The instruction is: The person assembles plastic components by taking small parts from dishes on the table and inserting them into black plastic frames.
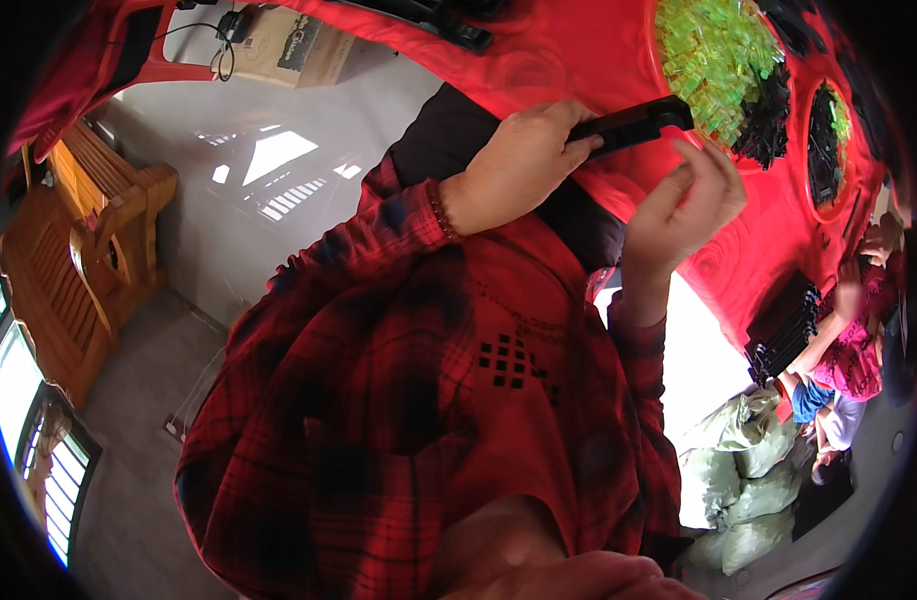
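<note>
My left hand (524, 155) is closed around one end of a long, narrow black plastic part (634, 127), held over the edge of the red-covered table (604, 65). The part points right, and its far end has a notch or opening. My right hand (687, 205) is just below that end, its fingers curled together and slightly blurred. Whatever may be between those fingertips is too small to make out. Beyond the part lies a round container of bright green translucent pieces (714, 60), with a pile of small black pieces (765, 120) along its near side.
A second round red container (831, 208) of black and green pieces stands farther right. Black parts (459, 32) lie at the table's far edge. Another person's arm (829, 320) is by a stack of black parts (784, 340). Pale sacks (754, 490), a wooden bench (69, 270) and a cardboard box (284, 45) stand around.
</note>
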Demonstrator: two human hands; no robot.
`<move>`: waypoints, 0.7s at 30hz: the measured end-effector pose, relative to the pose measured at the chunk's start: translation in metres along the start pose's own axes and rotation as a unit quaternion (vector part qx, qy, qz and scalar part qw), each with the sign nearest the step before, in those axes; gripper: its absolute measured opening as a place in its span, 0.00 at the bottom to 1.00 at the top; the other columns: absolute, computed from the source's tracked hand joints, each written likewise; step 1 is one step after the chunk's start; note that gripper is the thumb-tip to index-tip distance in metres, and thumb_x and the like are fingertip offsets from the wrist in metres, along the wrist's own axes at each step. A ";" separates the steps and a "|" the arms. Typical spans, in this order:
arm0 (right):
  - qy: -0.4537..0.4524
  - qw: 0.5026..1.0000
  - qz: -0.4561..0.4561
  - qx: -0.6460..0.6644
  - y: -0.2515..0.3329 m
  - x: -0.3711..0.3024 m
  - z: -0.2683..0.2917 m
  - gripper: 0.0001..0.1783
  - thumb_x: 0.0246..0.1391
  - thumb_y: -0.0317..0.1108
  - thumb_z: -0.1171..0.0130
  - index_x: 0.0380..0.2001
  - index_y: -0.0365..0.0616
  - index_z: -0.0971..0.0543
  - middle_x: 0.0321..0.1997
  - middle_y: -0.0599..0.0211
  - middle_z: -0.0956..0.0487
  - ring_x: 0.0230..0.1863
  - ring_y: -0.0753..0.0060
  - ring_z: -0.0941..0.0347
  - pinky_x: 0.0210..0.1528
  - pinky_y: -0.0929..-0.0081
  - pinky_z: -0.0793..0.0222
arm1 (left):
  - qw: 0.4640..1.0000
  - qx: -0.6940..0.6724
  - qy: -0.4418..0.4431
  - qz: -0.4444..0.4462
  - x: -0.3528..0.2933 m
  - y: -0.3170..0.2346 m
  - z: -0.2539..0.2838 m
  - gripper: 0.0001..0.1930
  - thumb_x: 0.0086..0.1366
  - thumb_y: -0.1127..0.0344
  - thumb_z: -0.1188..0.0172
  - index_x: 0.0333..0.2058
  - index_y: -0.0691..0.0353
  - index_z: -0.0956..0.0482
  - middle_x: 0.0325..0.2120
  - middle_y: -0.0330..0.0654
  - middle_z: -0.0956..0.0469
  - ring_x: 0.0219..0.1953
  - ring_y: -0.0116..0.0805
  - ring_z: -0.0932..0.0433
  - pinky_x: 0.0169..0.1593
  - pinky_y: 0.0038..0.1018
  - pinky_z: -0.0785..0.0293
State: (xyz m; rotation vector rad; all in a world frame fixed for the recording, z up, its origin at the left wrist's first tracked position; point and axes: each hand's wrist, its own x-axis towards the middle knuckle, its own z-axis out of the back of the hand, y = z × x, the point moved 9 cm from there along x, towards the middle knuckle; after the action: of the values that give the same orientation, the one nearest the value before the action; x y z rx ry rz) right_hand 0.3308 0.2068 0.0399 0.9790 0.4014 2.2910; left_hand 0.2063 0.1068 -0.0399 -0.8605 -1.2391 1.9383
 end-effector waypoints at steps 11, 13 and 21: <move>0.188 0.975 0.057 -0.103 0.021 -0.013 -0.050 0.16 0.42 0.23 0.42 0.36 0.49 0.16 0.38 0.68 0.27 0.44 0.62 0.32 0.46 0.60 0.47 | 0.993 0.117 -0.006 0.012 0.001 0.016 -0.001 0.13 0.63 0.63 0.38 0.41 0.66 0.23 0.31 0.54 0.20 0.34 0.53 0.19 0.37 0.39 0.24; 0.192 0.973 0.063 -0.112 0.023 -0.011 -0.050 0.15 0.42 0.23 0.43 0.35 0.50 0.16 0.37 0.69 0.27 0.43 0.62 0.32 0.46 0.61 0.47 | 0.992 0.126 -0.003 0.027 0.002 0.017 -0.002 0.13 0.64 0.63 0.38 0.40 0.67 0.24 0.28 0.55 0.20 0.33 0.54 0.20 0.35 0.39 0.24; 0.192 0.980 0.033 -0.034 0.019 -0.008 -0.050 0.17 0.37 0.20 0.45 0.33 0.49 0.19 0.36 0.69 0.27 0.43 0.62 0.31 0.46 0.62 0.46 | 0.999 0.006 0.004 0.031 0.002 0.027 -0.007 0.14 0.64 0.62 0.37 0.40 0.68 0.23 0.23 0.46 0.21 0.25 0.35 0.21 0.31 0.29 0.26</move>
State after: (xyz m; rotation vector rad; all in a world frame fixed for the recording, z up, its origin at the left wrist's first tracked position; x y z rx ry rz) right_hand 0.2909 0.1851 0.0105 0.5206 0.4498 2.5393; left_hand 0.2054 0.1035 -0.0674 -0.9100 -1.2068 1.9875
